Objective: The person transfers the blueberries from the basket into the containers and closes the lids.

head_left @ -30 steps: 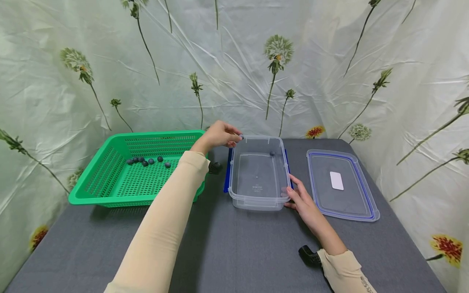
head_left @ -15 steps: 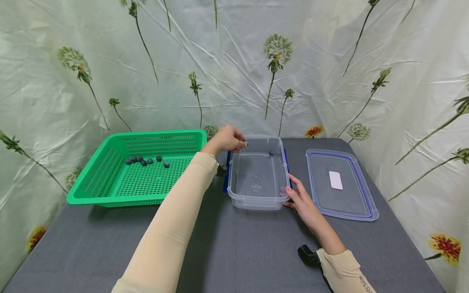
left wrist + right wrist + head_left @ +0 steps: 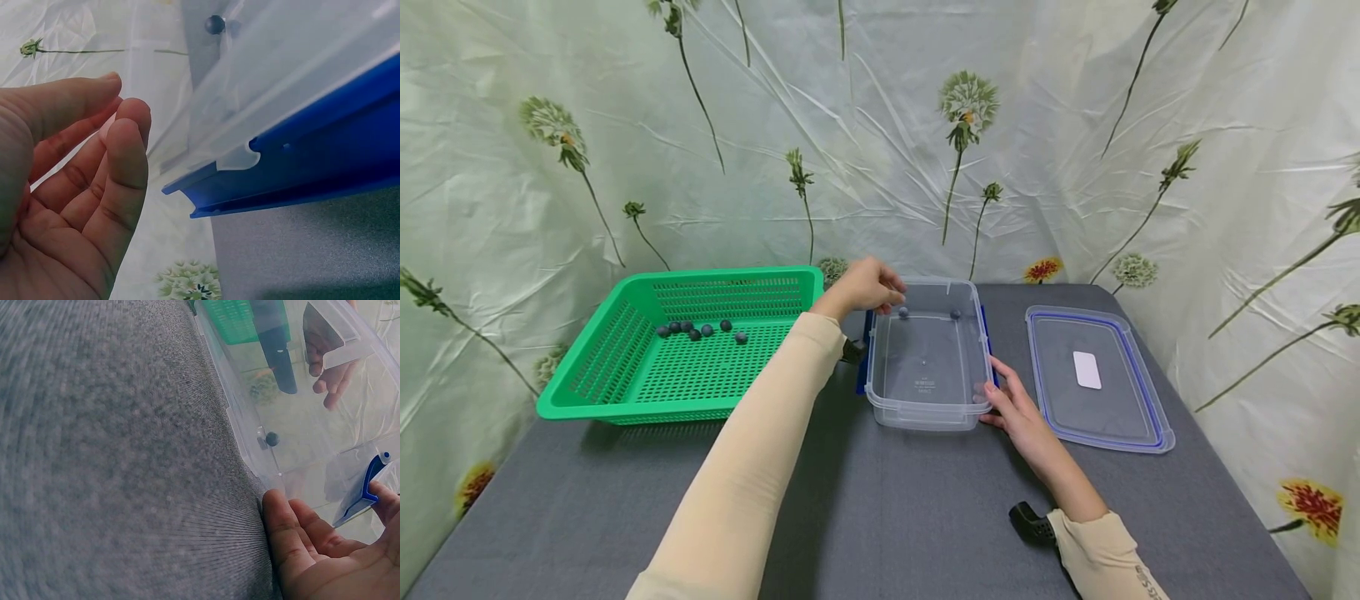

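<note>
My left hand [image 3: 868,285] hovers over the back left corner of a clear plastic food container [image 3: 925,414], thumb and fingers slightly apart with nothing between them. Just below its fingertips is one blueberry [image 3: 903,313] inside the container; a second blueberry [image 3: 955,314] lies near the back right. Blue side latches [image 3: 325,134] hang down from the container's rim. At the front right, my right hand [image 3: 1018,414] touches the outer wall with extended fingers; in the right wrist view its fingertips [image 3: 273,501] rest by the lower edge.
A green plastic basket [image 3: 655,410] with several blueberries [image 3: 696,334] stands left of the container. To the right lies a clear lid [image 3: 1127,392] with a blue seal and white label. A floral curtain [image 3: 880,150] hangs behind the grey-covered table [image 3: 910,517].
My left hand has moved slightly right and down over the container and let go of a blueberry, which is now inside. My right hand has stayed at the container's side.
</note>
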